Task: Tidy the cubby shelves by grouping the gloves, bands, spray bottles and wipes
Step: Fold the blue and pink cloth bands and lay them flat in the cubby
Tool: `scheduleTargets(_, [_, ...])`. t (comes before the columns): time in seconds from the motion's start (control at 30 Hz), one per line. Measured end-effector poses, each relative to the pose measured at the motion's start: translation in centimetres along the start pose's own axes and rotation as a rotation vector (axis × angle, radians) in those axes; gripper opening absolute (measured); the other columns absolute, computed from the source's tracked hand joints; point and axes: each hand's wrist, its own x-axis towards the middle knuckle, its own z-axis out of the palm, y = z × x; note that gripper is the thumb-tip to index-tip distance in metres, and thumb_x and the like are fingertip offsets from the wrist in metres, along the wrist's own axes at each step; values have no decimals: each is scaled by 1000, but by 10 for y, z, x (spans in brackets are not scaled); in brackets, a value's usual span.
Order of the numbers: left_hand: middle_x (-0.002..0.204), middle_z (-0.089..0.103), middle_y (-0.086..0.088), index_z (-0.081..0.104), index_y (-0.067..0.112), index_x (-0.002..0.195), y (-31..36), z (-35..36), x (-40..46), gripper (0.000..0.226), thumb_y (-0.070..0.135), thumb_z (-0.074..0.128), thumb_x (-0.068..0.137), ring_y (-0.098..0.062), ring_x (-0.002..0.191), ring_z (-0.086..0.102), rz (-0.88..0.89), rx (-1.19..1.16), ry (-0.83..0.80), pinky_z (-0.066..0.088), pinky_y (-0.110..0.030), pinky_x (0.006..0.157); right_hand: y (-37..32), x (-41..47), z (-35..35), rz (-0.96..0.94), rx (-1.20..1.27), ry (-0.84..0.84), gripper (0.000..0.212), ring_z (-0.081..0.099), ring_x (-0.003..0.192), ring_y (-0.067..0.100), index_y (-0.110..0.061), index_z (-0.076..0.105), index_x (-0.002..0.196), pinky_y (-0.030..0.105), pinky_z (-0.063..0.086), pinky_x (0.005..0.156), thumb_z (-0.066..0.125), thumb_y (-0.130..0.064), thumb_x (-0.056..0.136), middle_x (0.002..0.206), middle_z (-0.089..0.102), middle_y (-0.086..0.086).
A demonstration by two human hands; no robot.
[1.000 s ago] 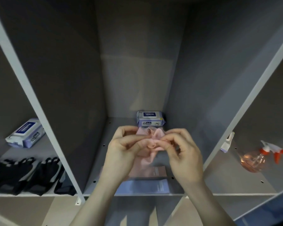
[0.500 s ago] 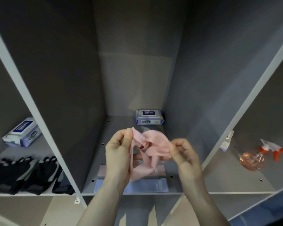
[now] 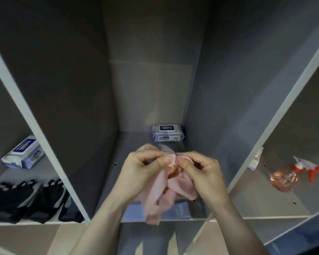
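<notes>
Head view: the left hand (image 3: 144,168) and right hand (image 3: 203,170) both pinch a bunched pink band (image 3: 170,192) at its top edge, in front of the middle shelf (image 3: 136,144). Its loose loops hang tangled; a weak pinch could let it slip and drop past the shelf lip, I judge.

Plenty of open shelf left of the hands (image 3: 173,172); just a wipes pack (image 3: 168,133) parked behind them, back right corner.
</notes>
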Motion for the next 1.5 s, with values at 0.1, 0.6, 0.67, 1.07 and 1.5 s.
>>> scheduleTargets(0.1, [77,67,5,73,16,67,-2,-2,2,17,13,66,83,-5,75,61,48,25,109,46,-18,74,6,1,6,148,237,89,21,60,67,14,-16,76,69,27,49,65,64,-8,85,69,70,2])
scheduleTargets(0.6, [74,59,-14,59,-1,88,-13,-11,4,44,43,50,90,-19,69,55,-86,-286,247,48,-33,65,5,13,-12,396,423,-111,50,58,45,14,-8,62,116,23,44,40,68,-36,74,89,74,17])
scheduleTargets(0.67, [68,53,-4,58,11,76,-9,-2,4,32,40,51,88,-14,65,48,-39,-217,223,42,-29,61,6,10,-8,358,257,-313,50,70,70,9,-31,59,123,20,51,52,74,-38,76,108,72,7])
scheduleTargets(1.07, [71,52,-6,61,13,76,-13,-9,11,33,44,54,87,-19,69,46,-113,-205,66,39,-37,68,16,21,1,155,146,-200,22,51,48,6,-17,75,97,17,42,44,74,-24,76,59,61,-8])
scheduleTargets(1.5, [75,59,-14,57,3,87,-32,-30,16,36,35,48,98,-23,73,57,-96,-360,517,55,-31,68,14,31,-11,348,1109,450,33,73,66,15,-7,53,79,29,61,59,38,-23,103,66,72,4])
